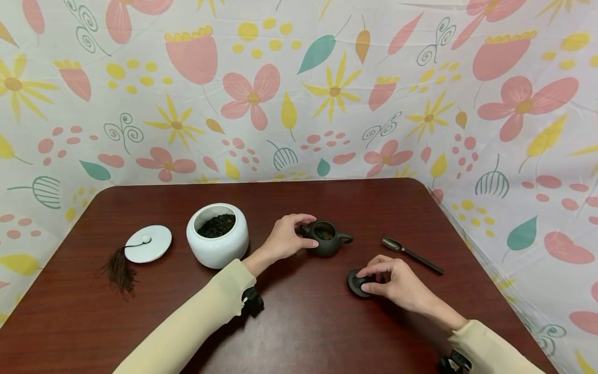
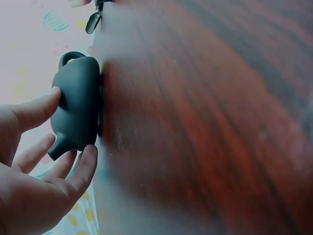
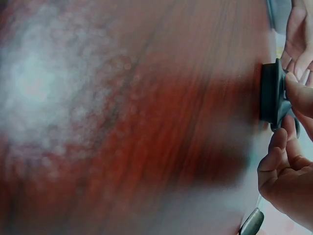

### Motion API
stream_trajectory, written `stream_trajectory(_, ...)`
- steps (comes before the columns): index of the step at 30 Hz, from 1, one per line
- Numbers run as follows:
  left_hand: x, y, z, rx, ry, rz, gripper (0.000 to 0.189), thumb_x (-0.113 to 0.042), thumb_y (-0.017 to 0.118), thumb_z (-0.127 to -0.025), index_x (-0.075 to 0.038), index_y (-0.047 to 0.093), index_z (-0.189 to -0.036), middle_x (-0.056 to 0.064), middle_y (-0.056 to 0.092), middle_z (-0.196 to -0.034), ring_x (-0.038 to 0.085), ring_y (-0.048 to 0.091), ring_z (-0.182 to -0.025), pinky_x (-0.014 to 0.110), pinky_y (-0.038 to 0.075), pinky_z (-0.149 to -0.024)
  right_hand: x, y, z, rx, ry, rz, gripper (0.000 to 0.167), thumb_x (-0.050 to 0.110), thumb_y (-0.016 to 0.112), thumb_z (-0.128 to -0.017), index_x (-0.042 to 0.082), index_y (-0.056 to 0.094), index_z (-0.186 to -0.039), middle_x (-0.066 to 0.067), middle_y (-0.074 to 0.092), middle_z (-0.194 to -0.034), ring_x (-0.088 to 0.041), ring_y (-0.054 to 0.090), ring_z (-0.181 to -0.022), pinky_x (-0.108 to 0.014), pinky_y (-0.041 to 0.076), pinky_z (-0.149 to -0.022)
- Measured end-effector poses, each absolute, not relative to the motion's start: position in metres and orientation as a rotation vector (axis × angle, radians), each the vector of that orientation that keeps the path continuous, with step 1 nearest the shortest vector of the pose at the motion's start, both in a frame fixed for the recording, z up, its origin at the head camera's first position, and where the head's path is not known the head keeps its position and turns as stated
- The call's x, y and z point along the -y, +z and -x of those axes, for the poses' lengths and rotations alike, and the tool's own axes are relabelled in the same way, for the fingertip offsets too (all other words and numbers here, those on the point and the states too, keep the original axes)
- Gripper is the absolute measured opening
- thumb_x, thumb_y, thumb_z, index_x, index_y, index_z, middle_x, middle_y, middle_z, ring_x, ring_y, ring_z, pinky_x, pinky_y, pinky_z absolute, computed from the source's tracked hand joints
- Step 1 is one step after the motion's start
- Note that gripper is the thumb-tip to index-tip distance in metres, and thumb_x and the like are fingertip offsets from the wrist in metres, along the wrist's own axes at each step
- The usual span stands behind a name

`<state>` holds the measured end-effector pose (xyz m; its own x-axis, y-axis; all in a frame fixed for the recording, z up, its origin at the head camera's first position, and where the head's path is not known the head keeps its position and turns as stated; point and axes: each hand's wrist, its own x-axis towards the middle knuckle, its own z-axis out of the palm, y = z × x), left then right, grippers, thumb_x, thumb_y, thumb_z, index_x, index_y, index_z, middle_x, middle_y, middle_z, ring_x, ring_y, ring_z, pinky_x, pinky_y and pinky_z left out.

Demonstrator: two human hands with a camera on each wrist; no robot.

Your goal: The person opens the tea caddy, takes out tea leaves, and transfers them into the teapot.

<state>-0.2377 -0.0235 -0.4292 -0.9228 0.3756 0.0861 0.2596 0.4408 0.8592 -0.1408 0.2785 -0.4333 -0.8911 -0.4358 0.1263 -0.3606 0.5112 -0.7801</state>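
Note:
A small dark teapot [image 1: 328,248], its top uncovered and some tea leaves showing inside, stands on the table. My left hand [image 1: 284,240] holds it at the spout side, thumb on the near wall and fingers around the spout, as the left wrist view also shows on the teapot [image 2: 78,105]. Nearer to me and to the right, my right hand [image 1: 403,284] pinches the knob of the dark round teapot lid [image 1: 355,286]. In the right wrist view the lid [image 3: 268,93] is close to the tabletop, thumb and fingertips at its knob.
Left of the teapot stands a white jar [image 1: 218,252] of dark tea leaves. Its white lid [image 1: 151,246] with a brown tassel [image 1: 121,272] lies further left. A tea scoop [image 1: 413,254] lies right of the teapot. A patterned cloth [image 1: 299,104] hangs behind the brown table [image 1: 299,327].

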Motion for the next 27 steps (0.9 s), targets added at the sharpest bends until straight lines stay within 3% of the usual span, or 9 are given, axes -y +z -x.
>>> stream_trajectory(18,0.0236,-0.4294,0.2391,-2.557,1.49,-0.546,0.052,-0.013,0.091,-0.085,-0.011,0.073,-0.134,0.006,0.068,-0.134,0.028,0.063,-0.123,0.044,0.051,-0.102,-0.2764,-0.4341,0.1423,-2.713,-1.28,0.692,0.015,0.011,0.087,-0.088,0.017,0.084,-0.101,0.001,0.068,-0.098,-0.014,0.054,-0.069,-0.029,0.046,-0.062)
stream_trajectory(27,0.0243,-0.4284,0.239,-2.558,1.482,-0.548,0.053,-0.013,0.091,-0.085,-0.011,0.073,-0.134,0.005,0.069,-0.134,0.027,0.063,-0.123,0.044,0.05,-0.102,-0.2737,-0.4292,0.1474,-2.728,-1.28,0.689,0.014,0.012,0.087,-0.088,0.019,0.084,-0.1,0.004,0.068,-0.097,-0.015,0.058,-0.076,-0.029,0.048,-0.065)
